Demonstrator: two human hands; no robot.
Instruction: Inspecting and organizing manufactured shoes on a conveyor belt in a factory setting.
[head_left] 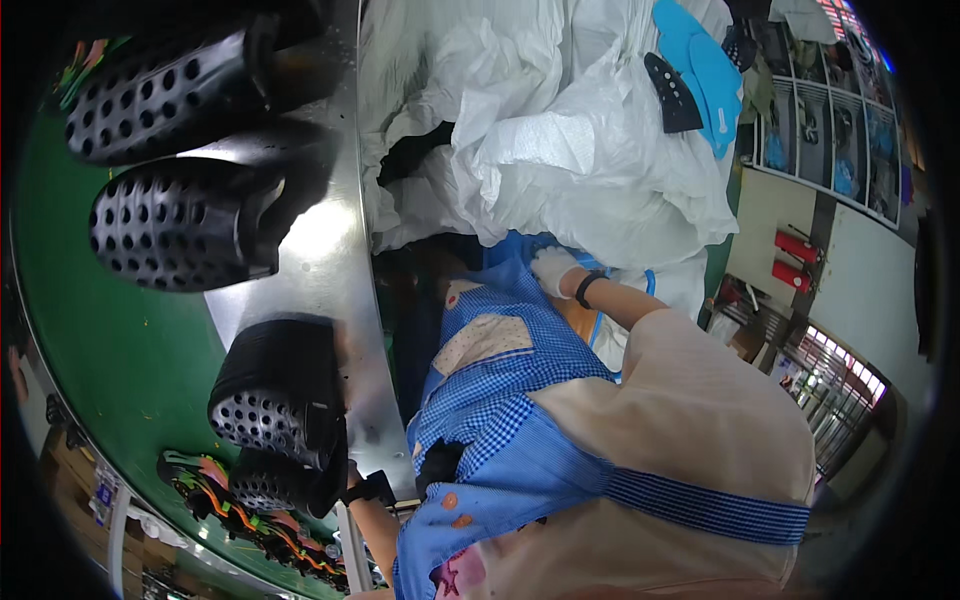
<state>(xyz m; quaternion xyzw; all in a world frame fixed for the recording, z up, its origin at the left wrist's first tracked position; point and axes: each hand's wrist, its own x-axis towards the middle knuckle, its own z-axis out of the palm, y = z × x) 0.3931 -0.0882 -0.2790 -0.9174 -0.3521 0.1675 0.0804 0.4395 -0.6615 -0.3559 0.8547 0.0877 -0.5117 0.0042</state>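
My left hand (353,474), with a black band on its wrist, is at the lower edge against a pair of black perforated clog shoes (278,398) that stand at the edge of the shiny metal table (330,250). The shoes hide most of the hand, which seems to grip them. My right hand (552,268) wears a white glove and a black wristband. It reaches to the foot of a big white sack (560,130), beside something blue. Its fingers are not clear. My blue checked apron (500,380) fills the middle.
Two more black perforated clogs (180,225) (165,90) lie where the metal table meets a green conveyor belt (110,350). Black and orange shoes (250,520) sit at the belt's lower end. Blue insoles (705,60) and a black insole (672,95) rest on the white sacks. Shelves stand far right.
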